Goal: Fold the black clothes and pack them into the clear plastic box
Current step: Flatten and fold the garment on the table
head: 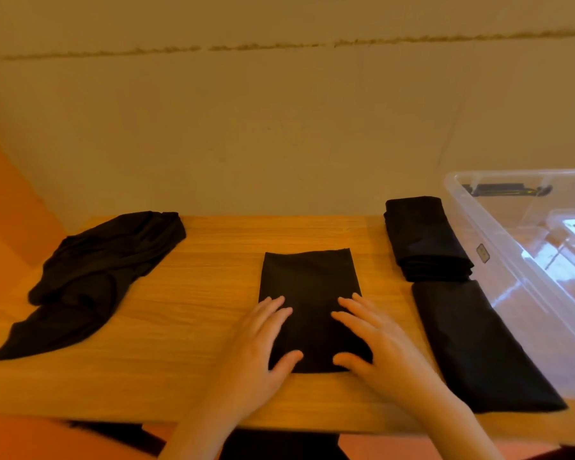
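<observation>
While both hands lie flat with fingers spread, the left hand [263, 340] and right hand [372, 343] press on the near half of a folded black cloth [309, 287] at the middle of the wooden table [196, 327], gripping nothing. Right of it lie a folded stack [425, 240] and, nearer, another folded piece [478, 346], both just beside the clear box [498, 257]. A crumpled black garment [97, 273] lies well apart on the left.
</observation>
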Motion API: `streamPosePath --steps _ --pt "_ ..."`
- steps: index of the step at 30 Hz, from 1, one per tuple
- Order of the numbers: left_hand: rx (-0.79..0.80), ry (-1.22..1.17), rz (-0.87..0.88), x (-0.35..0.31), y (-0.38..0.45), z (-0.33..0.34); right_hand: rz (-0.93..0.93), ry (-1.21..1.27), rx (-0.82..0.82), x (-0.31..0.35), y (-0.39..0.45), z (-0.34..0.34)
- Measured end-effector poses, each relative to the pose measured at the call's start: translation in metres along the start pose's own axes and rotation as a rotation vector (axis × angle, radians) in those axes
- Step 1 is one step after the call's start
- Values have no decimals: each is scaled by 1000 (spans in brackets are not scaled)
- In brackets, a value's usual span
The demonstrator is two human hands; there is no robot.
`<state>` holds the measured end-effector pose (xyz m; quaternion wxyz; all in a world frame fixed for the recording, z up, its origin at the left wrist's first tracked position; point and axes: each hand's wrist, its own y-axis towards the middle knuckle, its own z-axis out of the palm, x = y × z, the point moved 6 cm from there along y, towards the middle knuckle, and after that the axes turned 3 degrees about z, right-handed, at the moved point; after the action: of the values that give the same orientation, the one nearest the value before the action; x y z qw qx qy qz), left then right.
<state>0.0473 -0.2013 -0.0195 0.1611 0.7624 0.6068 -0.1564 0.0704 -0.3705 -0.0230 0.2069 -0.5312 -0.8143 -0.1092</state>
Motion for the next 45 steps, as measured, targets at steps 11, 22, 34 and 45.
streamPosePath --steps 11,22,34,45 --pt "214 178 170 24 -4 3 -235 -292 -11 -22 1 10" --pt "165 99 244 36 -2 -3 -7 437 24 -25 10 -8" --pt "-295 -741 -103 32 4 -18 92 592 127 -26 8 7" --pt "-384 -785 -383 47 62 -19 316 805 -183 -29 62 -14"
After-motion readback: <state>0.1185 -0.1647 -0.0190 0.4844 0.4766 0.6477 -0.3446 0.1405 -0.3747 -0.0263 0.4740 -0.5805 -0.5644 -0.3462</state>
